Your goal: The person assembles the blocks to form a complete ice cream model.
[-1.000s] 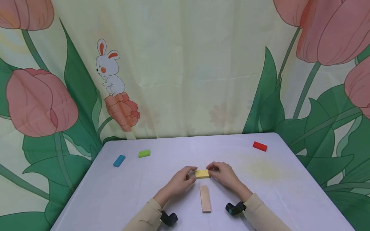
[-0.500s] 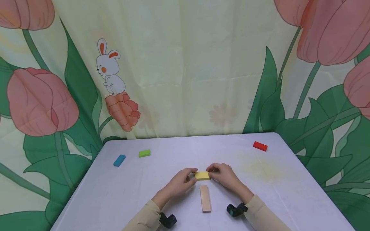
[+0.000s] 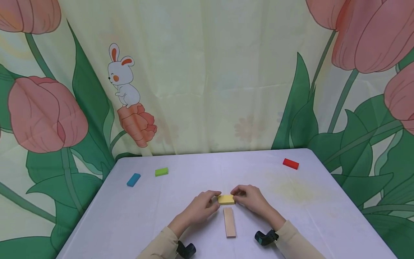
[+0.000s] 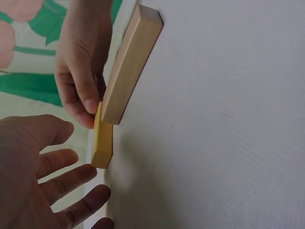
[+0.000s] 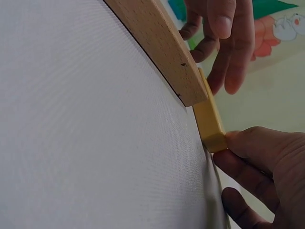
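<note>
A yellow block (image 3: 226, 200) lies flat and crosswise on the white table, just beyond the far end of a plain wooden block (image 3: 229, 223) that points toward me. My right hand (image 3: 252, 198) pinches the yellow block's right end between thumb and fingers; the right wrist view shows the thumb (image 5: 245, 140) on its corner. At the left end is my left hand (image 3: 200, 208), its fingers loosely spread and a fingertip (image 4: 90, 171) right by the block's end in the left wrist view. Neither hand touches the wooden block.
A blue block (image 3: 133, 180) and a green block (image 3: 161, 172) lie at the table's far left. Toward the far right is a red block (image 3: 290, 164). Behind the table (image 3: 207, 165) hangs a curtain (image 3: 207, 79) printed with tulips and a rabbit.
The yellow block has slid toward me, closer to the wooden block's far end. Both hands have moved nearer with it. The other blocks have stayed in place.
</note>
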